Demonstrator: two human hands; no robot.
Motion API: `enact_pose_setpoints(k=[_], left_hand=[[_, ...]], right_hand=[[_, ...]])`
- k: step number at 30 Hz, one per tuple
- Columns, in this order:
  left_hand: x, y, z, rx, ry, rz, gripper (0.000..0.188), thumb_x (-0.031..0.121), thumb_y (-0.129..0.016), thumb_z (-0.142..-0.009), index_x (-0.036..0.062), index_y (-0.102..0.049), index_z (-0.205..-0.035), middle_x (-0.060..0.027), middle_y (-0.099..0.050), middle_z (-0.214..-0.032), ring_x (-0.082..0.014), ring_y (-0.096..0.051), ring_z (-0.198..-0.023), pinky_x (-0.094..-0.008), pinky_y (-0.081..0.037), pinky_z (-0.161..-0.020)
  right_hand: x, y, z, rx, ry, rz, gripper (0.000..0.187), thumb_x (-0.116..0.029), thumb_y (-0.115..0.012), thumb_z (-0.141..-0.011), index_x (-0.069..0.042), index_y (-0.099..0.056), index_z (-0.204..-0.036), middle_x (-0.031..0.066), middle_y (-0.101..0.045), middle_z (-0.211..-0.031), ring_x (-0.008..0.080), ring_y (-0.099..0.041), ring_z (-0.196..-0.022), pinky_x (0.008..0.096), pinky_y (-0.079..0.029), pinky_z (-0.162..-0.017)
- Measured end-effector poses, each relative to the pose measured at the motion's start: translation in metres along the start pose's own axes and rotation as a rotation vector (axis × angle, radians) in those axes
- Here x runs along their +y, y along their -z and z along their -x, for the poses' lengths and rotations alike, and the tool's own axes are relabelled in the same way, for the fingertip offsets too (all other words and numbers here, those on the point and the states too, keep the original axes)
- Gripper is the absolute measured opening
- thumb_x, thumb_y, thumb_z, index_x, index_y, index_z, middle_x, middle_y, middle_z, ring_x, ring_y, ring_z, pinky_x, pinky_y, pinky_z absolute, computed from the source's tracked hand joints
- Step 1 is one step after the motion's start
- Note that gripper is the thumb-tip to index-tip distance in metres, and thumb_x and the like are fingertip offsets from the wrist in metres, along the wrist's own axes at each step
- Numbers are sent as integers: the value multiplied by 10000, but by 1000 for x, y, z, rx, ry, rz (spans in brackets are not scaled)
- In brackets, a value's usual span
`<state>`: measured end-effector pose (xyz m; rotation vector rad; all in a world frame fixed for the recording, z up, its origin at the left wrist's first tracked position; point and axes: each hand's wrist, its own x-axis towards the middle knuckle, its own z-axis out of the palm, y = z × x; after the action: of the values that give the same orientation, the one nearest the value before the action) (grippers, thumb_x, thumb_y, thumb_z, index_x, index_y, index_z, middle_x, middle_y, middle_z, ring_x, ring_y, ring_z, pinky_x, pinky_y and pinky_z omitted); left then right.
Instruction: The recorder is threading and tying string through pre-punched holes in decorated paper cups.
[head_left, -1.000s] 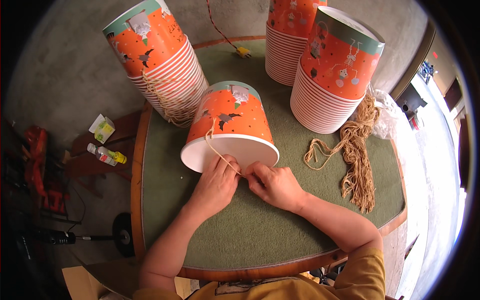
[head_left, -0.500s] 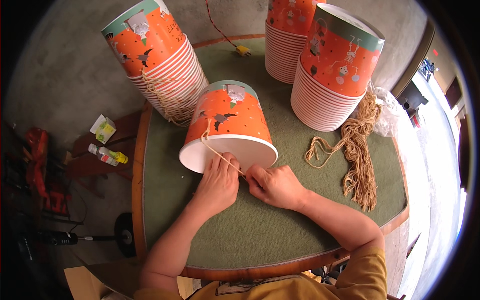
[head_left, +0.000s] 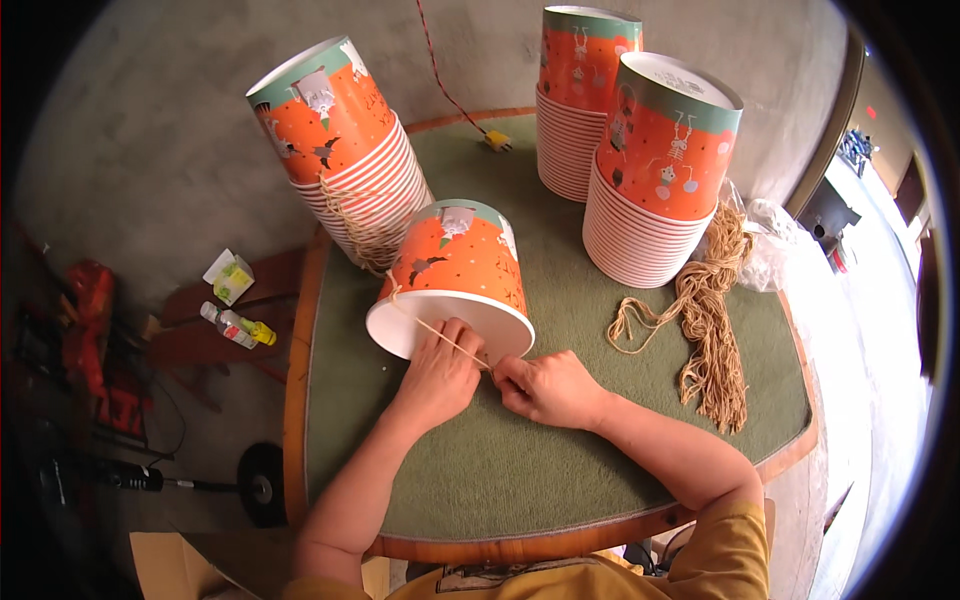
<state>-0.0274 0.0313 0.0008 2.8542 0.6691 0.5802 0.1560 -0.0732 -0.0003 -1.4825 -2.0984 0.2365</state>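
Note:
An orange paper bucket (head_left: pixel 462 268) with a green band and bat pictures lies tilted on the green-topped table (head_left: pixel 600 470), its white-rimmed mouth toward me. From a hole near its rim a tan twine cord (head_left: pixel 428 327) runs across the opening to my hands. My left hand (head_left: pixel 440 378) is at the lower rim with fingers curled, closed on the cord. Just to its right, my right hand (head_left: pixel 552 388) pinches the cord's end near the rim. The fingertips of both hands are partly hidden.
Nested bucket stacks stand upside down: one at the back left (head_left: pixel 350 150) with cords hanging off it, one at the right (head_left: pixel 665 170), another behind it (head_left: pixel 582 110). A twine bundle (head_left: pixel 712 335) lies at the right beside a clear plastic bag (head_left: pixel 765 240). A yellow plug (head_left: pixel 497 141) rests farther back.
The whole view has shifted, so the buckets and table sit lower in the picture. Both hands stay at the bucket's rim with the cord, their grip nearly the same.

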Motion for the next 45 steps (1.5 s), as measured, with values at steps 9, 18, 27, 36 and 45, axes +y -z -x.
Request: enact_pose_setpoints(k=[9, 18, 27, 36, 45], left_hand=[[12, 7, -6, 165, -230, -131, 377, 89, -687, -742, 77, -578, -1103, -79, -562, -1120, -265, -540, -1104, -488, -351, -1063], [22, 38, -9, 464, -300, -237, 250, 143, -698, -754, 120, -630, -994, -1, -594, -904, -183, -591, -1017, -464, -253, -1112], [32, 92, -36, 561, -313, 39, 156, 105, -659, -754, 105, -587, -893, -24, -516, -778, -221, -539, -797, -421, -305, -965], [40, 105, -45, 389, -118, 236, 267, -1, -585, -759, 84, -626, -1009, -34, -574, -860, -222, -565, -861, -429, -260, -1071], [45, 107, -49, 326, -57, 316, 255, -1, -562, -839, 94, -639, -1062, -18, -628, -948, -208, -554, -907, -376, -305, -1015]], right_hand=[[15, 3, 0, -53, -249, -602, 118, -196, -605, -920, -79, -595, -913, 47, -602, -675, 170, -600, -626, 326, -484, -624], [-18, 43, -7, -187, -397, -1192, 153, -194, -544, -986, -55, -604, -962, -67, -511, -711, 16, -404, -519, 187, -310, -460], [-51, 113, -37, 46, -247, -1022, 164, -193, -576, -979, -33, -613, -979, -56, -561, -762, 5, -445, -557, 186, -358, -483], [-43, 140, -43, 247, 29, -244, 97, -50, -646, -853, -28, -612, -940, 60, -645, -772, 210, -662, -655, 321, -541, -613], [-28, 134, -44, 277, 80, -299, 85, 19, -648, -822, -9, -598, -885, 64, -622, -855, 185, -618, -771, 298, -508, -667]])
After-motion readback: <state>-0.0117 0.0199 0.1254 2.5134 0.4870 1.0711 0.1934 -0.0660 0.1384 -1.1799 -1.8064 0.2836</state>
